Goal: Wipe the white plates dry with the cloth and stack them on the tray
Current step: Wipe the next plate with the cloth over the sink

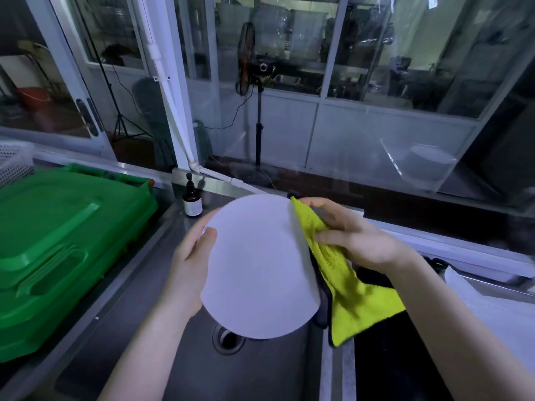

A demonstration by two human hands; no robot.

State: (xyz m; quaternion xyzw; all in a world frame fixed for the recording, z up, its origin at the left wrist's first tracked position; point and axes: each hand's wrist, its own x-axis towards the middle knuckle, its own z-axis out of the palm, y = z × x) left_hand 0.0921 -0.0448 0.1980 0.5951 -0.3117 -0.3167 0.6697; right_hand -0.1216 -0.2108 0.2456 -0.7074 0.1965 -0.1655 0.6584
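Observation:
A round white plate (pixel 257 267) is held tilted above the steel sink, its face toward me. My left hand (pixel 189 261) grips its left rim, thumb on the front. My right hand (pixel 353 235) presses a yellow-green cloth (pixel 347 285) against the plate's right edge, with the fingers wrapped in the cloth. The cloth hangs down below the hand and shows a dark border. Its part behind the plate is hidden. White stacked plates (pixel 492 311) lie at the right edge.
A green plastic tray (pixel 58 241) sits on the counter at left, with a white mesh basket (pixel 14 160) behind it. A brown pump bottle (pixel 192 198) stands at the sink's back edge. The sink drain (pixel 227 340) lies below the plate. Glass partitions rise behind.

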